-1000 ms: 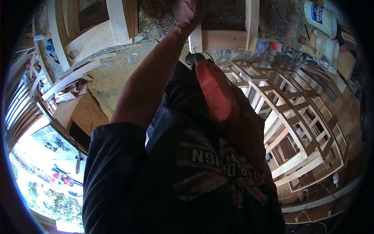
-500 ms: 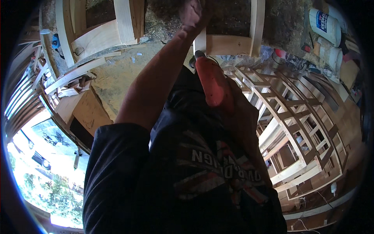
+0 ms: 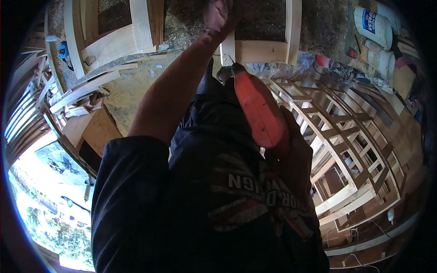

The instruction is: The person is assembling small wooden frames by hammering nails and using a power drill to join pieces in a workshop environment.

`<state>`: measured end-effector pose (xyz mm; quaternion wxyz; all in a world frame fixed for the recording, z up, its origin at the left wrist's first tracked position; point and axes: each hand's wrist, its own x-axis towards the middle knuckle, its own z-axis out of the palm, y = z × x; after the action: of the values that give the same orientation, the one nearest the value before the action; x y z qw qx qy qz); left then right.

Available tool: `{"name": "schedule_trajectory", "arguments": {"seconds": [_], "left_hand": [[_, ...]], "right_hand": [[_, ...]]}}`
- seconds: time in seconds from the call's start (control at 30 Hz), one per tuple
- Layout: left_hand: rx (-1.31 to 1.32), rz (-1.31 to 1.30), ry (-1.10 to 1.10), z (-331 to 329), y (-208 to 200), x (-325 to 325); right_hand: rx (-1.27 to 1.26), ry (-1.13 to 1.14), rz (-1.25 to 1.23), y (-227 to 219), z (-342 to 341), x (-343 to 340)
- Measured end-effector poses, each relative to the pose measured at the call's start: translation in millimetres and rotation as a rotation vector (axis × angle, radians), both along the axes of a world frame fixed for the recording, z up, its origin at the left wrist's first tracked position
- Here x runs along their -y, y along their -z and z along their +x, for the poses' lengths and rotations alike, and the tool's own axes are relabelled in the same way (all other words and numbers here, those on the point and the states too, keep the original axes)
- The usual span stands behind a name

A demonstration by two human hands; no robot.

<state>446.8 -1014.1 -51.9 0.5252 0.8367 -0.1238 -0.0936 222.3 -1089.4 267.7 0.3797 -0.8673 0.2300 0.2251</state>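
Observation:
A red power drill (image 3: 260, 109) is in my right hand (image 3: 296, 139), which wraps round its back end in shadow close to my body. A thin bit (image 3: 231, 59) sticks out of its dark nose, beside the near end of a pale wooden batten (image 3: 227, 48); I cannot tell whether the tip touches it. At the top edge my left hand (image 3: 219, 17) is beside the far part of that batten. Its fingers are cut off and dark, so their grip does not show. A crosspiece (image 3: 261, 51) joins the batten to another upright (image 3: 293, 32).
On the right stands a large slatted wooden frame (image 3: 339, 136). White tubs (image 3: 373, 27) lie at the upper right. To the left are a plywood box (image 3: 98, 129), wood offcuts (image 3: 88, 107), a blue tool (image 3: 64, 50) and a bright opening (image 3: 50, 191).
The drill has drawn back toward my body and slightly right, and its thin bit now shows beside the batten end. My left hand stays at the top edge.

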Motion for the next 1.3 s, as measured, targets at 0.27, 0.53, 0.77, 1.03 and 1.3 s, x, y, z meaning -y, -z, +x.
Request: {"name": "schedule_trajectory", "arguments": {"seconds": [0.27,0.53,0.77,1.03,1.3], "left_hand": [[-0.266,-0.112,0.052,2,-8,-2],[0.014,-0.144,0.006,1,-3,1],[-0.352,-0.136,-0.003,-2,-2,-6],[-0.087,0.087,-0.08,-3,6,2],[-0.134,0.094,0.004,0,-9,-1]], "right_hand": [[0.009,0.017,-0.009,10,3,0],[-0.155,0.054,-0.106,2,20,-8],[-0.16,0.056,-0.151,3,23,-10],[-0.141,0.131,-0.078,17,21,2],[-0.098,0.064,-0.083,39,28,4]]}}
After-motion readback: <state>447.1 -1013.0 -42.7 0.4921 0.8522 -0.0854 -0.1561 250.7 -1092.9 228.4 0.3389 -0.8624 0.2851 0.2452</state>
